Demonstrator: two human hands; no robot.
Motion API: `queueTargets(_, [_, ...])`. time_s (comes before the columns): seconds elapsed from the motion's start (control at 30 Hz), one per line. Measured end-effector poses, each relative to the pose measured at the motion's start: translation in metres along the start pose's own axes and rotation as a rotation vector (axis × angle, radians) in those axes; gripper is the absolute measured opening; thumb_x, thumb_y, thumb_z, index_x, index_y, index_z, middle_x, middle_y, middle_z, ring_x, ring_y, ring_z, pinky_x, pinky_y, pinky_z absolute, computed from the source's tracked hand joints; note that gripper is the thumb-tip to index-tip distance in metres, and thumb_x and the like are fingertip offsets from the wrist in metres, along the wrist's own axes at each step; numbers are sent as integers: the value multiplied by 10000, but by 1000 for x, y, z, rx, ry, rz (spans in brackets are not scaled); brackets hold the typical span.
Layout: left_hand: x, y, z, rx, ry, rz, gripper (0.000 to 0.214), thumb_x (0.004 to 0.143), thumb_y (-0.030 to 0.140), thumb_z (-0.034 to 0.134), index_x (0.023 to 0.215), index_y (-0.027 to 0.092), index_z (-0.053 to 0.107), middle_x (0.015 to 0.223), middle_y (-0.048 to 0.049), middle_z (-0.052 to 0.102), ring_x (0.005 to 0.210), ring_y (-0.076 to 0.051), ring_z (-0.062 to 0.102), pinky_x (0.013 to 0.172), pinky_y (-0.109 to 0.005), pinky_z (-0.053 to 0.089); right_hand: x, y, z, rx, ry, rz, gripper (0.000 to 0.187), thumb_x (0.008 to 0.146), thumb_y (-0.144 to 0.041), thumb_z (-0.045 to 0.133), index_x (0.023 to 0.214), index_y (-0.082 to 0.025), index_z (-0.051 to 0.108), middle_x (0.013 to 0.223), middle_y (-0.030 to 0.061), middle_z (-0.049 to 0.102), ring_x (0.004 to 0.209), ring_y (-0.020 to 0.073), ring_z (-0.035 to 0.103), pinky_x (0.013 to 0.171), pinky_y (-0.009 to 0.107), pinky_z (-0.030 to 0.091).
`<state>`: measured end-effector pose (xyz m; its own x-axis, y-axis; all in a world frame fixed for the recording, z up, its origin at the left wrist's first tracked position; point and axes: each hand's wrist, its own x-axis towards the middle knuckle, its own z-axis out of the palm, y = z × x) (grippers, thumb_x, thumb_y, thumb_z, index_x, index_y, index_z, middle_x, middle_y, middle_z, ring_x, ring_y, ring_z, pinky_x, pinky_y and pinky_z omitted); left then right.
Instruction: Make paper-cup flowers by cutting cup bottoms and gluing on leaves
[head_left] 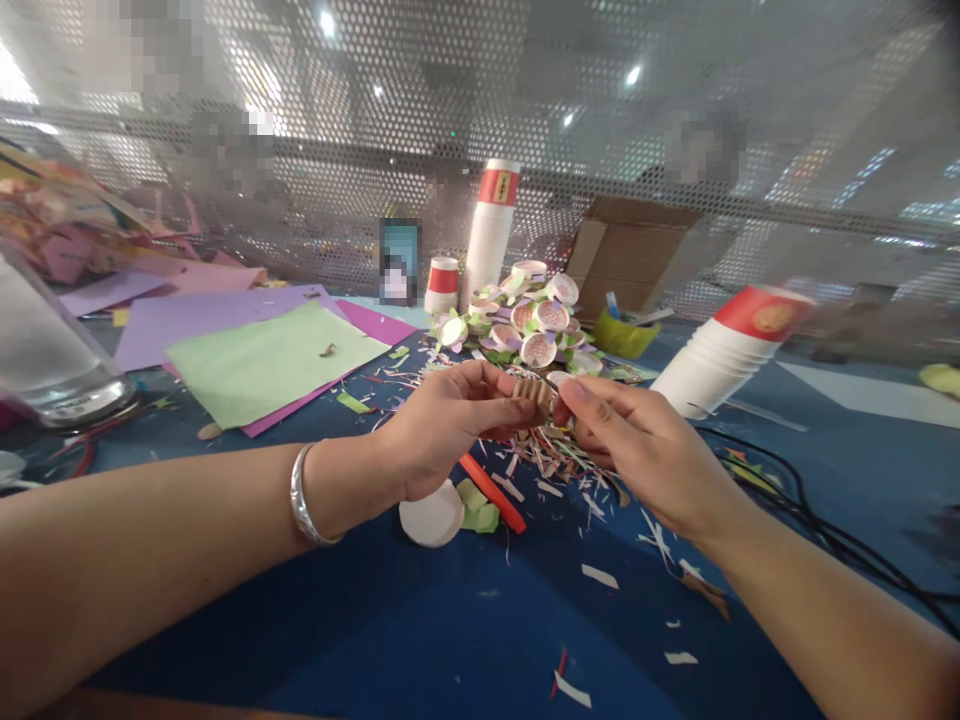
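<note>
My left hand (457, 415), with a silver bangle on its wrist, pinches a small brown ribbed piece, like corrugated cardboard (534, 396), between thumb and fingers. Close by on the right, my right hand (637, 430) is closed, thumb against fingers, at the far edge of that piece. A thin dark strip shows at its fingertips, too small to name. Beneath the hands lie paper shreds (551, 470), an orange-red stick (493, 492), a white paper disc (433, 515) and light green paper scraps (480, 510).
Behind my hands is a heap of decorated cup pieces (536, 315). Stacked paper cups stand upright (491, 235) and lean at right (731, 345). A yellow-green container (624, 335), cardboard (630, 255), coloured sheets (274, 350), a clear vessel (52, 340) and black cables (802, 515) surround them.
</note>
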<state>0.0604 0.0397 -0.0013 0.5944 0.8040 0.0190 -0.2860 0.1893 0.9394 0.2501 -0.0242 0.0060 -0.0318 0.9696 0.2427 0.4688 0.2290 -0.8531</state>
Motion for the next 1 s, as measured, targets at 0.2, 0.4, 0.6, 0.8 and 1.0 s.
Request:
queueTargets(0.2, [-1, -2, 0, -52, -114, -6, 352, 686, 200, 914, 824, 128, 598, 775, 5, 684, 756, -122, 695, 833, -309, 537, 1, -1, 3, 100, -34, 50, 407, 894, -609, 711, 862, -206, 664, 671, -37, 495, 558, 110, 371, 486, 265, 276])
queueTargets(0.4, [-4, 3, 1, -49, -125, -76, 272, 757, 139, 844, 877, 132, 600, 783, -1, 677, 750, -111, 686, 778, -268, 534, 0, -4, 6, 332, -36, 125, 315, 826, -442, 838, 813, -204, 631, 654, -54, 492, 543, 88, 352, 484, 238, 290])
queueTargets(0.6, [-2, 7, 0, 0, -124, -23, 276, 773, 170, 827, 857, 152, 565, 783, 1, 658, 738, -116, 667, 699, -251, 508, 0, -11, 8, 443, -6, 168, 384, 795, -522, 841, 785, -211, 617, 579, -104, 278, 495, 77, 156, 411, 243, 118])
queueTargets(0.8, [0, 10, 0, 10, -90, -41, 210, 800, 108, 764, 869, 153, 570, 766, -10, 687, 739, -138, 693, 705, -277, 553, 1, -5, 6, 447, 11, 213, 341, 837, -526, 811, 886, -209, 692, 582, -112, 214, 490, 77, 125, 401, 238, 114])
queueTargets(1.0, [0, 8, 1, -5, -41, -67, 135, 874, 176, 716, 853, 152, 585, 757, -5, 688, 731, -126, 701, 713, -277, 558, 2, 2, 4, 288, -24, 155, 323, 894, -517, 760, 961, -202, 726, 620, -72, 411, 506, 79, 230, 426, 232, 194])
